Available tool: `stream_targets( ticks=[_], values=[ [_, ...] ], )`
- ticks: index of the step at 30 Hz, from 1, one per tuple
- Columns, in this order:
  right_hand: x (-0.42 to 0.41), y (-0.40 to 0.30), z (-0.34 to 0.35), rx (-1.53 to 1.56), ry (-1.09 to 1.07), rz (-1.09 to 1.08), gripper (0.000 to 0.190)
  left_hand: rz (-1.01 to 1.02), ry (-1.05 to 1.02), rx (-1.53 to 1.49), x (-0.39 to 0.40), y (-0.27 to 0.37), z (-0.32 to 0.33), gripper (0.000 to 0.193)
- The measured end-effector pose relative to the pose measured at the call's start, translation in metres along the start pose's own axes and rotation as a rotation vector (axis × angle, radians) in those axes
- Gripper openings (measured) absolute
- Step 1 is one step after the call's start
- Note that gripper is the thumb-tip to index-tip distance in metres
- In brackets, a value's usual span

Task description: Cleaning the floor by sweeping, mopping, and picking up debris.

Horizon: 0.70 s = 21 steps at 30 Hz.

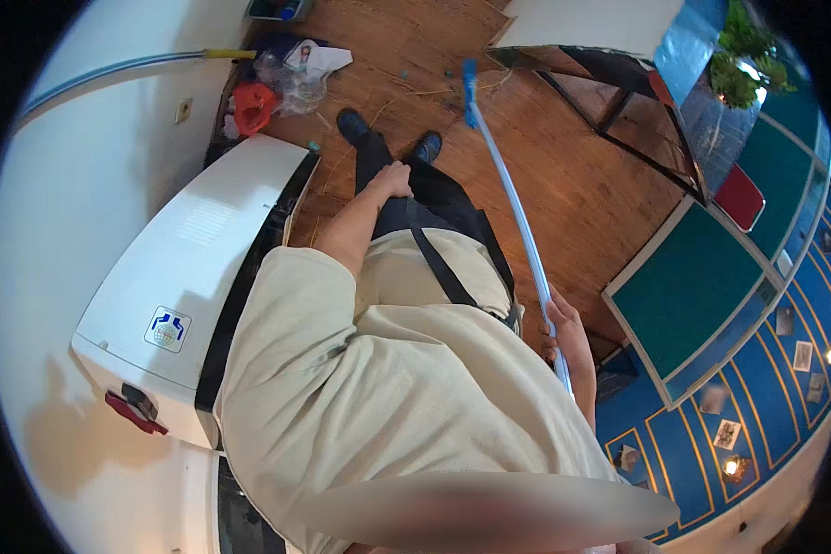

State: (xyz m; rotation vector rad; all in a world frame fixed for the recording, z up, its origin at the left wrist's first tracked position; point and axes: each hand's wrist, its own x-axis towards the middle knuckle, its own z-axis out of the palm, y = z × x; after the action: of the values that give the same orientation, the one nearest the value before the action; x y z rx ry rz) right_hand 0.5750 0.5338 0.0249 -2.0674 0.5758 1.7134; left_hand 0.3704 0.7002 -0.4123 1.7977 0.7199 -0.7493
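My right hand [565, 325] is closed around the pale handle of a blue-headed broom [519, 208], whose narrow blue head [469, 93] rests near the wooden floor ahead of my feet. My left hand [392, 180] lies against the front of my dark trousers, beside a hanging black strap [433, 260]. Whether its fingers grip the cloth or the strap cannot be told. Small scraps and thin strands lie on the floor [415, 41] around the broom head.
On the left stand a white cabinet-like machine [194, 235] and, beyond it, a red plastic bag [253, 107] with clear plastic wrapping [294, 83]. A table with dark legs [613, 114] and green-topped partitions [692, 291] are on the right.
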Motion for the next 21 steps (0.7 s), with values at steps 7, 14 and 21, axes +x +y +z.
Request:
stream_targets(
  ticks=[7, 14, 21],
  values=[
    [0.095, -0.012, 0.056, -0.132, 0.051, -0.071, 0.038, -0.152, -0.093, -0.003, -0.029, -0.004, -0.032, 0.062],
    [0.075, -0.060, 0.121, -0.144, -0.101, -0.017, 0.041, -0.222, -0.015, -0.204, -0.040, -0.034, -0.038, 0.065],
    [0.026, -0.094, 0.142, -0.236, -0.152, -0.025, 0.045, -0.231, 0.080, -0.338, -0.019, -0.056, -0.034, 0.070]
  ],
)
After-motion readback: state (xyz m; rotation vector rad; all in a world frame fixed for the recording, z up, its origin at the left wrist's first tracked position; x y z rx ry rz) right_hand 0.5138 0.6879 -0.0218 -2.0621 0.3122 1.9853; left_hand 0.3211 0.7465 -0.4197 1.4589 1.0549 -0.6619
